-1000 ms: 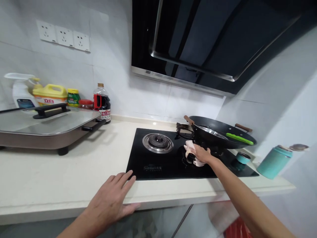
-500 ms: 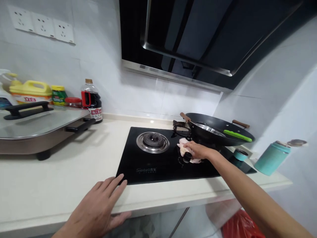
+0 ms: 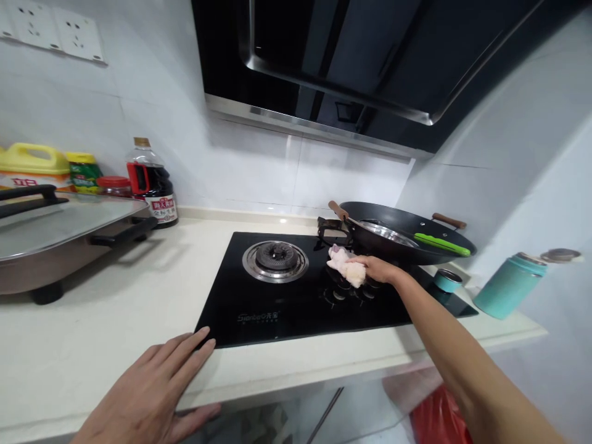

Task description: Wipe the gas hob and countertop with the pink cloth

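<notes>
Pale pink cloth [image 3: 343, 264] gripped in right hand [image 3: 380, 269], now farther back over glass cooktop [image 3: 291, 302], left hand [image 3: 145, 388] on countertop [image 3: 161, 287], fingers [image 3: 197, 362] outstretched

Single close head view, forward and downward across the pale counter [image 3: 194, 259] onto the black cooktop [image 3: 296, 314]

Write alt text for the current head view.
A person's right hand holds a pale cloth over a black cooktop; the left hand lies at the cooktop's near left corner. A black wok stands beyond the cloth, to the right.
</notes>
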Action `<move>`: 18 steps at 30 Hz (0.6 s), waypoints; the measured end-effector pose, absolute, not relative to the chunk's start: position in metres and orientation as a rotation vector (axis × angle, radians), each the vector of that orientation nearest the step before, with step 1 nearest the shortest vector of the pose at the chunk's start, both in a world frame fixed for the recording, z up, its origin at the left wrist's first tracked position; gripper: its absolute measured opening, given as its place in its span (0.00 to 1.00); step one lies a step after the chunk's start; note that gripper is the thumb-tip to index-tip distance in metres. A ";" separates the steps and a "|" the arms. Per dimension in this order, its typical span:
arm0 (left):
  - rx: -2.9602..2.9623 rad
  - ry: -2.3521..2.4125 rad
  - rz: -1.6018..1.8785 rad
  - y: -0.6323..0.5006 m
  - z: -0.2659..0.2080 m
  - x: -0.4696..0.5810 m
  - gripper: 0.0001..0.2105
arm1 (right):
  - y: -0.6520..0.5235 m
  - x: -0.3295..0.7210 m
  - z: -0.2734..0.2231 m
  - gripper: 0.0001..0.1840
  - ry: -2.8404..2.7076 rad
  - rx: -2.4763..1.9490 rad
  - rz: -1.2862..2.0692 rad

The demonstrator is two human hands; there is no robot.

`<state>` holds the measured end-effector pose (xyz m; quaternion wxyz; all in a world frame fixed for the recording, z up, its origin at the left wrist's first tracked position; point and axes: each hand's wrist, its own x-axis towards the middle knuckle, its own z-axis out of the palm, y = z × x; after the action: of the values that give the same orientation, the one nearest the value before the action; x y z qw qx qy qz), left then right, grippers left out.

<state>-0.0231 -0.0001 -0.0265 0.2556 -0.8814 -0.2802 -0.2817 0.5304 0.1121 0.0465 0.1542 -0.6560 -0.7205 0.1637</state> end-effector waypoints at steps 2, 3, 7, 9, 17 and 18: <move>-2.392 -0.764 -0.772 0.001 -0.026 -0.024 0.32 | 0.097 0.544 0.043 0.32 -2.029 -1.870 0.479; -2.390 -0.765 -0.772 0.001 -0.026 -0.024 0.32 | 0.089 0.549 0.041 0.32 -2.012 -1.866 0.473; -2.381 -0.775 -0.735 0.002 -0.028 -0.025 0.32 | 0.057 0.562 0.035 0.30 -1.956 -1.883 0.419; -2.376 -0.782 -0.727 0.002 -0.029 -0.025 0.32 | 0.039 0.564 0.030 0.28 -1.953 -1.971 0.285; -2.353 -0.750 -0.768 0.005 -0.032 -0.022 0.29 | -0.019 0.558 0.009 0.23 -1.806 -2.432 -0.312; -2.348 -0.745 -0.773 0.005 -0.032 -0.021 0.29 | -0.020 0.556 0.008 0.24 -1.769 -2.458 -0.355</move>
<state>-0.0213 0.0049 -0.0321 0.2763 -0.8741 -0.2772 -0.2876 0.5563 -0.0202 0.0084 0.0464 -0.8053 -0.5795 -0.1164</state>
